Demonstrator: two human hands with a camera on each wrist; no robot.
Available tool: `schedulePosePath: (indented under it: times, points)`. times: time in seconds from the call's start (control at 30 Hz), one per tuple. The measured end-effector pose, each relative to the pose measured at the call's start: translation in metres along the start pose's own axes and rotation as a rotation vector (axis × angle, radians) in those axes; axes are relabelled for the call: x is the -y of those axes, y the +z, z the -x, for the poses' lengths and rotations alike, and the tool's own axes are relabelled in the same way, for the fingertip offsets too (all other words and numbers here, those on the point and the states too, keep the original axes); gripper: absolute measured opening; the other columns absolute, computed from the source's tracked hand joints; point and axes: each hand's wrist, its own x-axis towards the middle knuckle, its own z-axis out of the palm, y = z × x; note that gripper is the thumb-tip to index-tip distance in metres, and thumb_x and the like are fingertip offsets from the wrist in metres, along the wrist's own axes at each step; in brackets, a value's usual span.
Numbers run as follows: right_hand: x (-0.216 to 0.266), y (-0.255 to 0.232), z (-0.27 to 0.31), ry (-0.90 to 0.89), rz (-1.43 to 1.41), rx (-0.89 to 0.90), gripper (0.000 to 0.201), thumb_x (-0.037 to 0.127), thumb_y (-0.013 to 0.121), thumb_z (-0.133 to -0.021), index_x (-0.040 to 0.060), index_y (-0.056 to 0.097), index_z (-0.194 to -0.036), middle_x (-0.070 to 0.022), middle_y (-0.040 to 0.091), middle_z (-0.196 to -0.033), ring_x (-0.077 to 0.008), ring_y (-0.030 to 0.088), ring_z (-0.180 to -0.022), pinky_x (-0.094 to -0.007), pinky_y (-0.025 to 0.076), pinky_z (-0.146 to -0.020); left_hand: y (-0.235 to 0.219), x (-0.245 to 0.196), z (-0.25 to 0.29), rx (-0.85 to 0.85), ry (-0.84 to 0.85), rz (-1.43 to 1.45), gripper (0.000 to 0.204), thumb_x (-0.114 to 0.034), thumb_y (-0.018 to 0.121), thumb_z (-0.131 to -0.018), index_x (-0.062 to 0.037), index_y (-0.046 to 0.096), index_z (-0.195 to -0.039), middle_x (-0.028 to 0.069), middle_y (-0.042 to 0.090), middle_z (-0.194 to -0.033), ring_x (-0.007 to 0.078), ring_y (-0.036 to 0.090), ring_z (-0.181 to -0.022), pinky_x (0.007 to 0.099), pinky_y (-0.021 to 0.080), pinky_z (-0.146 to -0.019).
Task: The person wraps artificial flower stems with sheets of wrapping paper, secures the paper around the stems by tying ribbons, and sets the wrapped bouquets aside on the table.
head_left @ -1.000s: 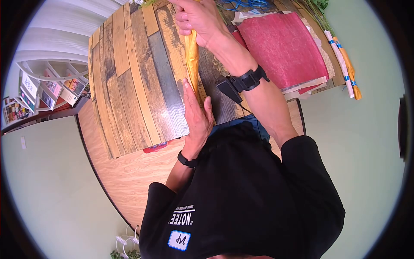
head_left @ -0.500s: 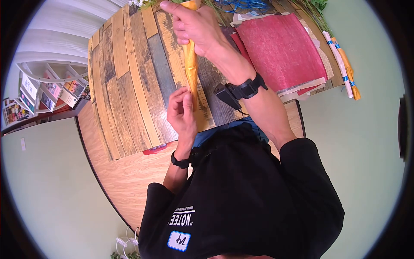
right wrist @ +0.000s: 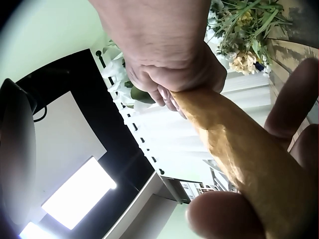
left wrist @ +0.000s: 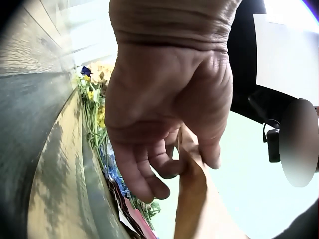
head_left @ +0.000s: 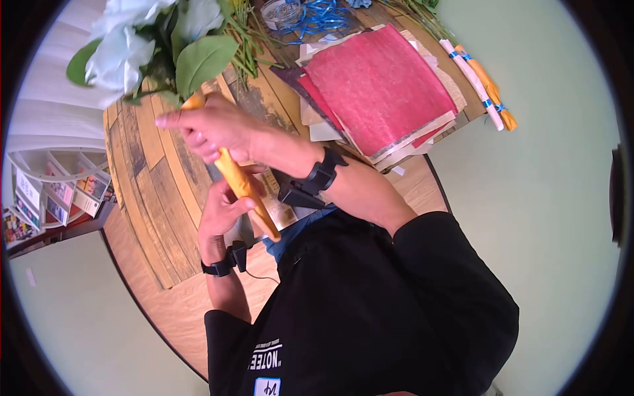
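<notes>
Pale blue-white flowers [head_left: 122, 59] with large green leaves top a slender stem wrapped in yellow-orange paper [head_left: 234, 175], held tilted above the wooden table. Below the blooms, my right hand [head_left: 221, 129] grips the wrap, fingers curled round it and thumb pointing left. My left hand [head_left: 221, 211] is lower down, thumb on the near side of the paper and fingers behind. In the left wrist view the wrap [left wrist: 192, 199] passes between the thumb and fingers of the left hand [left wrist: 169, 104]. The right wrist view shows the right hand [right wrist: 167, 55] round the wrap's upper part [right wrist: 224, 134].
Red and pale sheets [head_left: 380, 92] lie stacked on the table [head_left: 145, 178]. Behind them are blue ribbon [head_left: 323, 20], a clear round container [head_left: 281, 13] and loose green stems [head_left: 247, 46]. Two wrapped bundles [head_left: 485, 86] rest at the right edge.
The right hand and wrapped stem have swung left and nearer the body, bringing the flower heads into view. The left hand has moved left and lower, now round the wrap's lower part. The head view has shifted.
</notes>
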Motion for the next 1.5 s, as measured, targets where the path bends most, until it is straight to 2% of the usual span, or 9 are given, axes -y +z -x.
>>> schedulePosePath:
  times: [0.13, 0.23, 0.3, 0.6, 0.77, 0.9, 1.1, 1.37, 1.5]
  points:
    - [-0.016, 0.004, 0.004, 0.0, 0.014, 0.074, 0.034, 0.031, 0.076, -0.092, 0.0147, 0.049, -0.078, 0.0083, 0.036, -0.058, -0.0027, 0.03, -0.046, -0.0222, 0.022, -0.042, 0.006, 0.005, -0.007, -0.22, 0.122, 0.16, 0.069, -0.05, 0.073, -0.09, 0.0104, 0.06, -0.121, 0.017, 0.072, -0.106, 0.0231, 0.071, -0.095, 0.0338, 0.055, -0.086]
    - [-0.022, 0.005, 0.006, -0.014, 0.052, 0.086, 0.031, 0.03, 0.076, -0.092, 0.0105, 0.052, -0.088, 0.0078, 0.036, -0.059, -0.0025, 0.031, -0.047, -0.0228, 0.024, -0.042, 0.021, -0.003, -0.005, -0.126, -0.007, 0.36, 0.067, -0.052, 0.069, -0.092, 0.0073, 0.055, -0.119, 0.0199, 0.07, -0.089, 0.0289, 0.071, -0.08, 0.0382, 0.059, -0.075]
    - [-0.026, 0.004, 0.006, 0.007, 0.084, 0.081, 0.031, 0.03, 0.076, -0.092, 0.0099, 0.052, -0.09, 0.0079, 0.036, -0.059, -0.0025, 0.031, -0.047, -0.0229, 0.024, -0.042, 0.027, 0.003, -0.005, -0.091, 0.048, 0.406, 0.061, -0.051, 0.064, -0.095, 0.0064, 0.055, -0.114, 0.0209, 0.069, -0.082, 0.0294, 0.07, -0.071, 0.0382, 0.06, -0.068]
    - [-0.054, 0.001, -0.001, 0.085, 0.222, 0.061, 0.035, 0.03, 0.077, -0.092, 0.005, 0.052, -0.093, 0.0063, 0.039, -0.059, -0.0044, 0.035, -0.047, -0.024, 0.03, -0.042, 0.046, -0.001, 0.017, -0.299, 0.038, 0.397, 0.044, -0.041, 0.056, -0.104, 0.0031, 0.055, -0.109, 0.0115, 0.064, -0.081, 0.0226, 0.065, -0.064, 0.0331, 0.055, -0.06]
    - [-0.067, 0.0, -0.007, 0.166, 0.237, -0.03, 0.04, 0.035, 0.079, -0.089, 0.0102, 0.05, -0.078, 0.0019, 0.046, -0.057, -0.0109, 0.049, -0.048, -0.0278, 0.04, -0.044, 0.065, 0.007, 0.022, -0.618, -0.022, 0.384, 0.036, -0.04, 0.048, -0.108, -0.0051, 0.052, -0.099, 0.0019, 0.05, -0.074, 0.0107, 0.05, -0.052, 0.0231, 0.042, -0.048]
    - [-0.081, -0.001, -0.018, 0.213, 0.226, -0.033, 0.041, 0.036, 0.08, -0.088, 0.0119, 0.05, -0.074, 0.0019, 0.046, -0.057, -0.0122, 0.052, -0.048, -0.0298, 0.044, -0.045, 0.068, 0.017, 0.023, -0.75, -0.03, 0.378, 0.032, -0.038, 0.05, -0.107, -0.0058, 0.05, -0.107, 0.0, 0.05, -0.074, 0.0062, 0.046, -0.051, 0.0208, 0.037, -0.044]
    - [-0.085, -0.003, -0.028, 0.287, 0.211, -0.122, 0.042, 0.037, 0.08, -0.088, 0.0116, 0.05, -0.071, 0.0015, 0.047, -0.057, -0.0148, 0.055, -0.049, -0.0303, 0.048, -0.048, 0.057, 0.016, 0.02, -0.756, -0.035, 0.364, 0.034, -0.041, 0.046, -0.108, -0.0078, 0.048, -0.111, -0.0016, 0.048, -0.072, 0.0043, 0.04, -0.048, 0.0201, 0.032, -0.041]
    - [-0.1, -0.012, -0.043, 0.367, 0.117, -0.146, 0.041, 0.042, 0.079, -0.088, 0.0098, 0.054, -0.084, 0.0009, 0.05, -0.061, -0.0159, 0.057, -0.052, -0.0299, 0.048, -0.049, 0.043, 0.033, 0.02, -0.718, -0.027, 0.425, 0.035, -0.041, 0.046, -0.108, -0.0071, 0.049, -0.117, -0.003, 0.045, -0.07, 0.003, 0.037, -0.048, 0.0192, 0.029, -0.041]
    - [-0.106, -0.008, -0.046, 0.372, 0.115, -0.182, 0.042, 0.043, 0.079, -0.087, 0.0095, 0.055, -0.084, 0.0009, 0.051, -0.061, -0.0161, 0.055, -0.05, -0.0309, 0.05, -0.049, 0.039, 0.036, 0.021, -0.734, -0.07, 0.472, 0.034, -0.043, 0.044, -0.108, -0.0098, 0.047, -0.106, -0.0022, 0.045, -0.069, 0.0038, 0.036, -0.045, 0.0207, 0.028, -0.039]
